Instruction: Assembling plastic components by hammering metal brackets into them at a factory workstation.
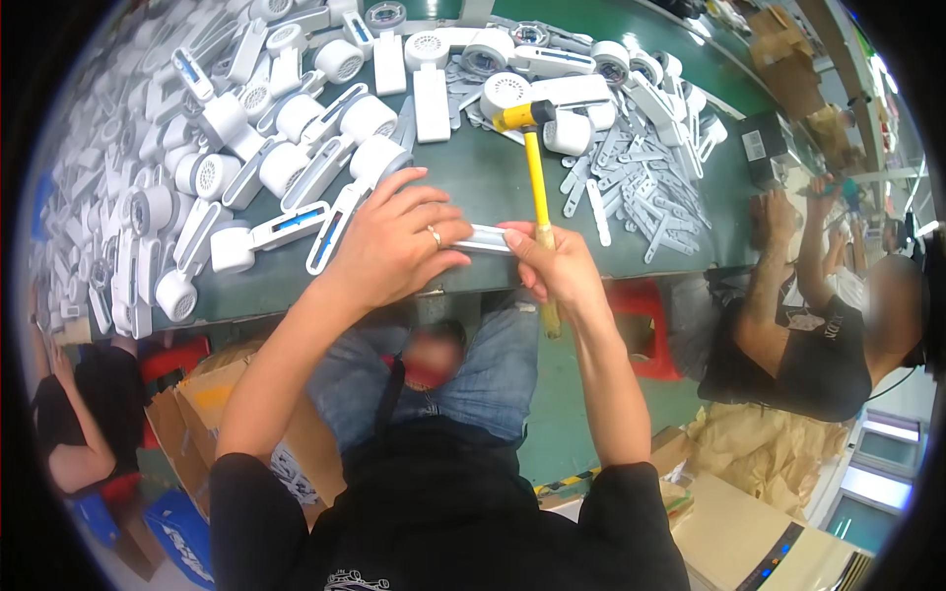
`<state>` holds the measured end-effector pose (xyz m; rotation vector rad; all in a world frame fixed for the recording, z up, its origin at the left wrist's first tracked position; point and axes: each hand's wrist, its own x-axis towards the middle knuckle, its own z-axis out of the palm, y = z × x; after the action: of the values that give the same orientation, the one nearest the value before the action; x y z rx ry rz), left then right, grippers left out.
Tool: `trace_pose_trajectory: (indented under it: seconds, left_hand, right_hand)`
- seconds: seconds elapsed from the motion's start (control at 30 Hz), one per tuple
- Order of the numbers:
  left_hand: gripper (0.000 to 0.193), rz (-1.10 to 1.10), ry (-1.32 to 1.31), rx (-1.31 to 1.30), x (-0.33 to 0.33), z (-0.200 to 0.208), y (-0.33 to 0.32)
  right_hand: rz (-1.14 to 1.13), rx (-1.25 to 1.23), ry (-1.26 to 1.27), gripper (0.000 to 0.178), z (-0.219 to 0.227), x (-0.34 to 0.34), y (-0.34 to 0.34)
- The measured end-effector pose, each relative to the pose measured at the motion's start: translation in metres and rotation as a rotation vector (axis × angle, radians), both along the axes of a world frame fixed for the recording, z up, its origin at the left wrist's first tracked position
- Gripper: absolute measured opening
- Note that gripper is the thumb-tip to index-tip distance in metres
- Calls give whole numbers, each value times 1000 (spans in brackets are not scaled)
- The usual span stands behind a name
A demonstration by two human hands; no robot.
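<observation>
My right hand (554,264) is closed round the yellow handle of a hammer (536,177), whose yellow head with a dark middle points up and away from me. The thumb of that hand also presses on one end of a long white plastic housing (485,238) with a hollow channel. Over the housing's other end lies my left hand (404,236), palm down, its fingers curved on it and a ring on one finger. That covered end is hidden. Both hands are above the near edge of the green worktable (463,177).
White round-headed plastic housings (217,177) heap across the table's left and back. Flat grey strips (641,192) lie in a loose pile at right. A co-worker (808,335) sits at right, another person (94,404) at left. A red stool (645,330) and cardboard boxes (246,414) stand below.
</observation>
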<state>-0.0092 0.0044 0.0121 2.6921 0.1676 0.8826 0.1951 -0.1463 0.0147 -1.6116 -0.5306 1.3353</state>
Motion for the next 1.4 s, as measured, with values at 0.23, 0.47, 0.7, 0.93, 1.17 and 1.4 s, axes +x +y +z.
trace_pose_trajectory:
  seconds: [0.23,0.47,0.7,0.93,1.17,1.4]
  left_hand:
    - [32,-77,59,82,11,-11,3]
    - [27,-105,71,82,17,-1,3]
    - [32,-103,74,77,13,-5,5]
    - [31,-121,85,38,16,-5,5]
    - [30,-120,101,43,14,-5,5]
    - [26,-119,95,9,13,-3,4]
  right_hand:
    - [-42,21,-70,34,-1,-8,-5]
    - [-74,8,-129,40,-5,-11,-10]
    - [-95,112,-444,53,35,-40,-92]
    - [-45,61,-611,55,62,-78,-141]
    - [-122,131,-656,51,53,-85,-134]
    - [12,29,-737,55,45,-77,-135]
